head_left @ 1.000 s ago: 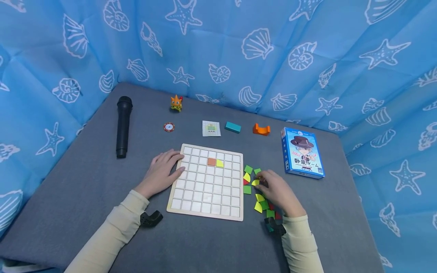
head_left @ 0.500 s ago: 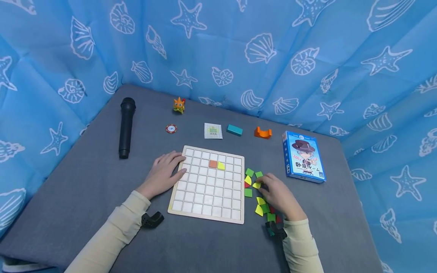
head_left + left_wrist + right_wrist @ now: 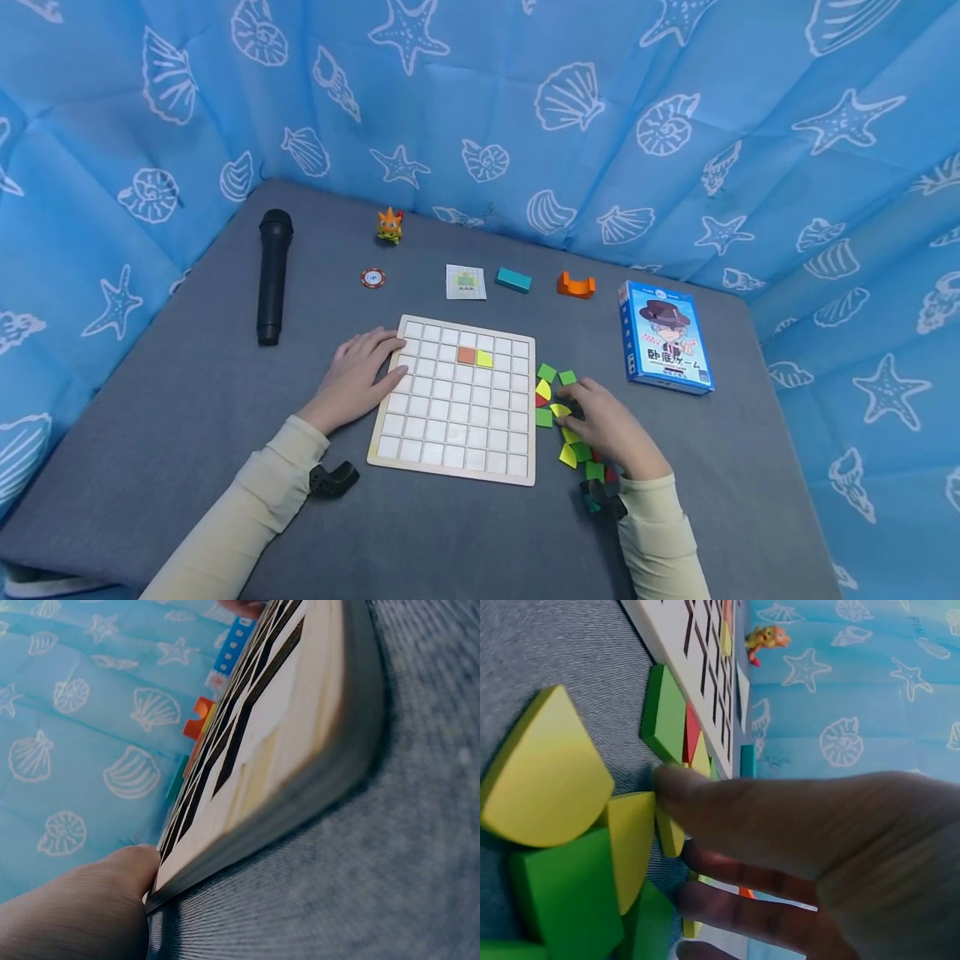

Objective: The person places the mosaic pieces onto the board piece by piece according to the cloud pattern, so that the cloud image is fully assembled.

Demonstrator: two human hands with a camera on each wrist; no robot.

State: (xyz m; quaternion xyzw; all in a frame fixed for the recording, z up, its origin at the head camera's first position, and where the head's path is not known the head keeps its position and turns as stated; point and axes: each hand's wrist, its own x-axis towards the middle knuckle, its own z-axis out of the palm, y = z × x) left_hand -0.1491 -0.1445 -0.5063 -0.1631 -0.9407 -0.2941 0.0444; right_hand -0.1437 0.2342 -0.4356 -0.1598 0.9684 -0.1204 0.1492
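Note:
The white-gridded wooden board (image 3: 450,472) lies at the table's middle, with an orange square tile (image 3: 466,356) and a yellow tile (image 3: 483,359) side by side near its far edge. My left hand (image 3: 356,379) rests along the board's left edge, thumb and fingers touching the frame. Right of the board, my right hand (image 3: 603,421) pinches a yellow quarter-circle tile (image 3: 559,410) between thumb and fingers, low over the table. In the right wrist view, the thumb partly covers that yellow tile. Green square tiles (image 3: 547,372) and more yellow quarter-circles (image 3: 567,455) lie around this hand.
Beyond the board stand a patterned card (image 3: 466,282), a teal block (image 3: 513,280) and an orange block (image 3: 575,285). A poker chip (image 3: 372,278), toy figure (image 3: 389,226) and microphone (image 3: 274,275) lie farther left. A blue game box (image 3: 666,337) sits at right.
The yellow quarter-circle tile has turned at my right fingertips and shifted slightly towards me. The left hand stays on the board's edge.

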